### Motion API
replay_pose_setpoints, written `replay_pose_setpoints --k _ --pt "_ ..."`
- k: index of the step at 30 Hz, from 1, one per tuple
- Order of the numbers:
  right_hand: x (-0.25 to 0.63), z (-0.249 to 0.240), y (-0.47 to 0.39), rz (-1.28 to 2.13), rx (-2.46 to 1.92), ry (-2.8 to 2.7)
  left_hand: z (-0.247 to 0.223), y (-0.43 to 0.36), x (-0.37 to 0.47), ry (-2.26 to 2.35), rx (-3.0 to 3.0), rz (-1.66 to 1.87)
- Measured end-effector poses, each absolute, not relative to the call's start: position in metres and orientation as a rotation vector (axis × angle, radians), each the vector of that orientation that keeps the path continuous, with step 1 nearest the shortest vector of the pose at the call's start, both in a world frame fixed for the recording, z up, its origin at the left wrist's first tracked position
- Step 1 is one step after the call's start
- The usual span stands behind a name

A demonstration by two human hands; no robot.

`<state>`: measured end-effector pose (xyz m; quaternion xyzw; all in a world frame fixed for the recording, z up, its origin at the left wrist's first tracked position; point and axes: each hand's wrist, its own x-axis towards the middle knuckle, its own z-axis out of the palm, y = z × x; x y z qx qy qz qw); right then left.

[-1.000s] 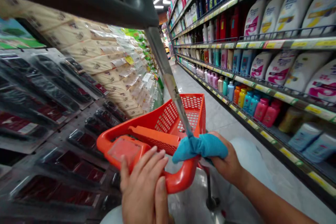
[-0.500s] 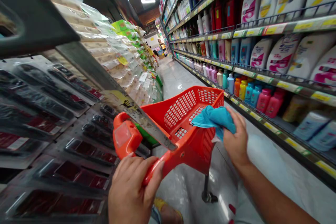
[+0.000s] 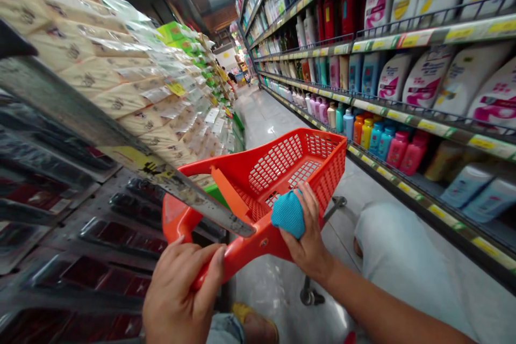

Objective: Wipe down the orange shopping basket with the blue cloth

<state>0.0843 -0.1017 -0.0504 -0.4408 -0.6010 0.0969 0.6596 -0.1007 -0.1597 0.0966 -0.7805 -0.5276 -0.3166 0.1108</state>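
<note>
A red plastic shopping cart point(image 3: 258, 172) with perforated basket walls stands tilted in front of me in the aisle. My left hand point(image 3: 181, 285) is closed round its red handle point(image 3: 197, 279) at the lower left. In my right hand point(image 3: 308, 236) a blue cloth point(image 3: 288, 215) is bunched up. The hand holds the cloth against the cart's near side rim, and the fingertips reach over the edge. A worn metal bar point(image 3: 133, 150) with yellow paint slants down from the upper left and ends at the cart's rim. No goods show in the visible part of the basket.
Shelves point(image 3: 403, 102) of shampoo bottles line the right side. Stacked plastic-wrapped packs point(image 3: 133, 75) rise on the left, above dark blister packs point(image 3: 100, 231). A caster point(image 3: 312, 295) shows under the cart. My knee point(image 3: 395, 247) is at the right. The tiled floor point(image 3: 262, 113) runs ahead.
My right hand has moved left and nearer, bringing the blue cloth from above the cart's far right side onto the near rim. The left hand keeps hold of the handle. The view has shifted slightly.
</note>
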Motion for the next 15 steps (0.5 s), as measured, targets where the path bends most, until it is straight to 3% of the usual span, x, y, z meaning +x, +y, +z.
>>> replay_pose_setpoints --k 6,15 --pt "0.057 -0.063 -0.123 0.243 -0.914 -1.346 0.097 -0.161 -0.099 -1.497 -2.234 -0.904" --pt "0.083 -0.089 -0.057 0.372 -1.178 -0.982 0.106 -0.156 -0.101 -1.478 -2.195 -0.746"
